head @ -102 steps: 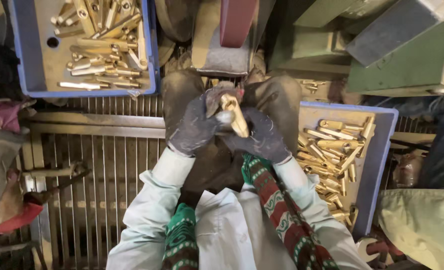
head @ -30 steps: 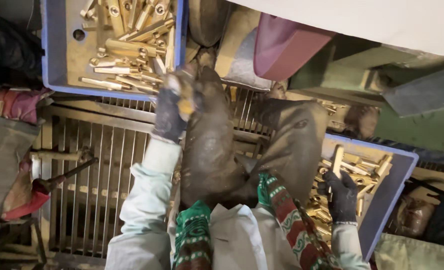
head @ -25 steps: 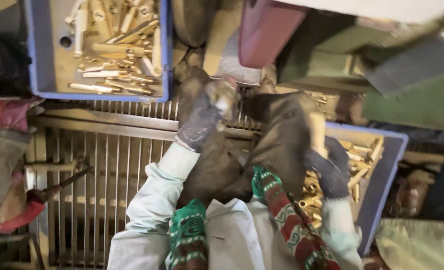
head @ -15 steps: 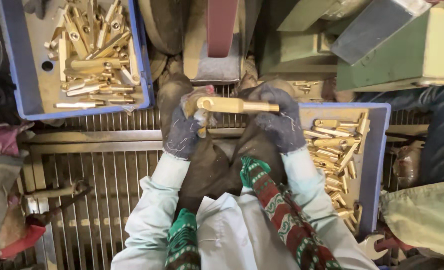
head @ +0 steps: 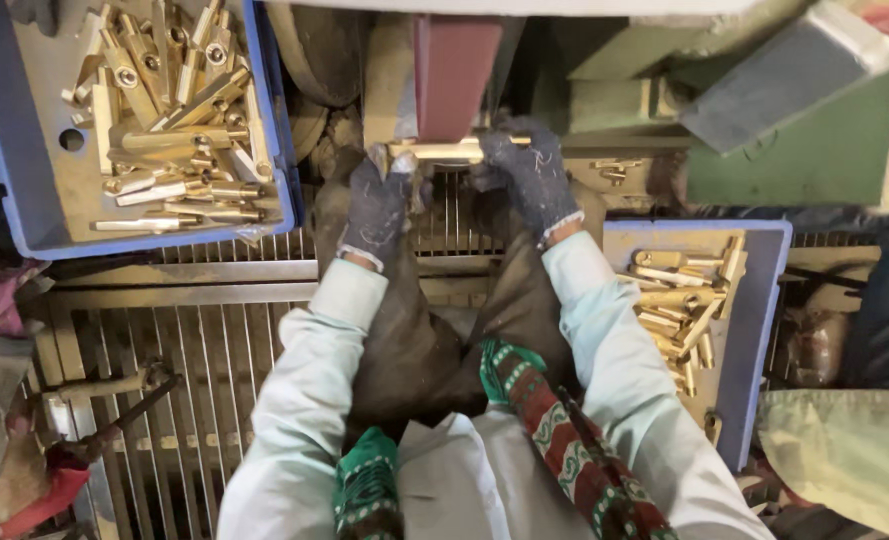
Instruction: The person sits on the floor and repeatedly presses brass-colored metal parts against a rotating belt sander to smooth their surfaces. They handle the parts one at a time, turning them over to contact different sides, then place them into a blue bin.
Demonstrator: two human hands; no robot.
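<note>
Both my hands wear dark knit gloves and grip one long brass rod [head: 442, 150] crosswise. My left hand [head: 376, 203] holds its left end, my right hand [head: 526, 172] its right end. The rod's middle lies against the lower edge of a dark red sanding belt [head: 452, 70] that runs up and away from me. Pale blue sleeves cover my arms, and a dark apron lies over my lap.
A blue tray [head: 270, 130] at upper left holds several brass parts. Another blue tray [head: 764, 320] at right holds more brass rods. A metal grate [head: 204, 340] spans the floor below. Green machine housing [head: 794, 150] stands at upper right. A red-handled tool [head: 54, 470] lies at lower left.
One second ago my left hand was at the left tray and my right at the right tray. Both hands then took one rod and carried it forward up to the belt.
</note>
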